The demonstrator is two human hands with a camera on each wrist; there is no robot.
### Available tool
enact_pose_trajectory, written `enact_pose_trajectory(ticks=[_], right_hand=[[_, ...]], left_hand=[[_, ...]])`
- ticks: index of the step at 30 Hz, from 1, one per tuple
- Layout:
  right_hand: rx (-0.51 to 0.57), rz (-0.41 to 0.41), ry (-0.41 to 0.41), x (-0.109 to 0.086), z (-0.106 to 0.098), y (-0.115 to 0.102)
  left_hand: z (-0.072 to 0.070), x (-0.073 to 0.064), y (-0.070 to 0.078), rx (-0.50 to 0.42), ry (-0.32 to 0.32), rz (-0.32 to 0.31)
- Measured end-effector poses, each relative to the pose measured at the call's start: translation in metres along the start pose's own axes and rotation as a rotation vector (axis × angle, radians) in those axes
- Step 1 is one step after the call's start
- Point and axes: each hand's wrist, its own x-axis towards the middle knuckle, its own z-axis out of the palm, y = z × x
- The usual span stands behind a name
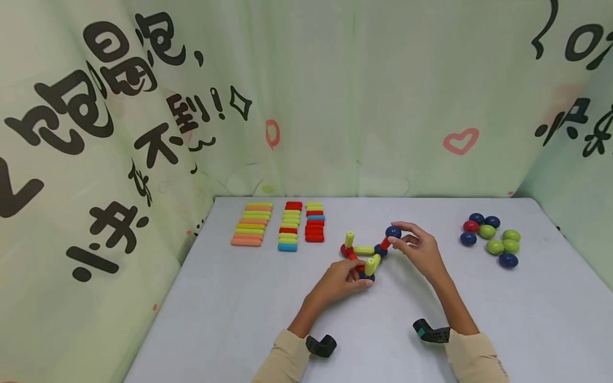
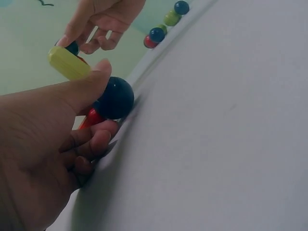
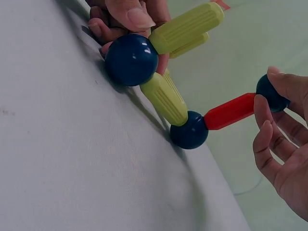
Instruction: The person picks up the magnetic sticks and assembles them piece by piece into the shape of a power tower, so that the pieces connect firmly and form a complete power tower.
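A frame of rods and balls stands on the table, with a red ball (image 1: 346, 250) at its left corner and blue balls at the others. Yellow-green rods rise from the red ball and from the near blue ball (image 3: 131, 60). My left hand (image 1: 337, 282) grips that near ball, thumb on one side and fingers curled beneath. At the right corner, a red rod (image 3: 231, 111) stands up from another blue ball (image 3: 189, 130). My right hand (image 1: 422, 251) pinches the blue ball (image 1: 393, 232) at the top of this rod between thumb and fingers.
Three columns of loose rods lie at the back left: a yellow and orange one (image 1: 249, 224), a mixed one (image 1: 289, 226) and a mostly red one (image 1: 314, 223). Several loose balls, blue, green and one red (image 1: 471, 226), sit at the right. A printed curtain (image 1: 383, 106) hangs behind the table.
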Motion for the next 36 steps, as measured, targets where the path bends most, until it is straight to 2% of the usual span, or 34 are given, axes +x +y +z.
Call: enact_pose_trajectory(ticks=[2, 4, 5, 7, 10, 11, 13, 15, 17, 20, 22, 25, 28, 31, 34, 36], right_hand=[[0.019, -0.011, -0.005, -0.001, 0.001, -0.003], [0.012, -0.011, -0.006, 0.0, 0.002, -0.003], [0.001, -0.005, -0.006, 0.0, 0.002, -0.001], [-0.022, 0.013, -0.012, 0.0, 0.003, 0.004], [-0.04, 0.031, -0.016, -0.001, 0.003, 0.013], [-0.045, 0.032, -0.014, -0.001, 0.002, 0.015], [-0.046, 0.029, 0.006, -0.003, 0.0, 0.02], [-0.042, 0.015, 0.049, -0.006, -0.005, 0.025], [-0.045, 0.011, 0.124, -0.008, -0.014, 0.028], [-0.052, 0.035, 0.307, -0.011, -0.032, 0.035], [-0.086, 0.06, 0.446, -0.014, -0.046, 0.039], [-0.176, 0.132, 0.632, -0.019, -0.069, 0.045], [-0.267, 0.243, 0.748, -0.025, -0.088, 0.051], [-0.324, 0.382, 0.786, -0.031, -0.101, 0.058], [-0.348, 0.461, 0.751, -0.035, -0.109, 0.065], [-0.369, 0.496, 0.698, -0.037, -0.112, 0.069]], left_hand=[[-0.001, 0.0, -0.001, -0.063, -0.005, 0.006], [-0.003, -0.001, -0.003, -0.147, 0.026, -0.012], [-0.003, -0.001, -0.004, -0.18, 0.067, -0.024], [-0.004, -0.001, -0.007, -0.245, 0.191, -0.055], [-0.002, 0.0, -0.009, -0.26, 0.393, -0.112], [-0.002, 0.0, -0.01, -0.251, 0.441, -0.138], [0.0, 0.002, -0.011, -0.248, 0.482, -0.182], [0.0, 0.002, -0.011, -0.238, 0.46, -0.209], [0.0, 0.003, -0.011, -0.227, 0.407, -0.216], [-0.001, 0.004, -0.01, -0.203, 0.326, -0.195], [-0.001, 0.004, -0.01, -0.177, 0.297, -0.183], [0.001, 0.004, -0.01, -0.149, 0.29, -0.176], [0.003, 0.003, -0.009, -0.122, 0.295, -0.165], [0.003, 0.002, -0.007, -0.099, 0.287, -0.179], [0.004, 0.001, -0.004, -0.08, 0.266, -0.186], [0.004, 0.001, -0.002, -0.069, 0.246, -0.187]])
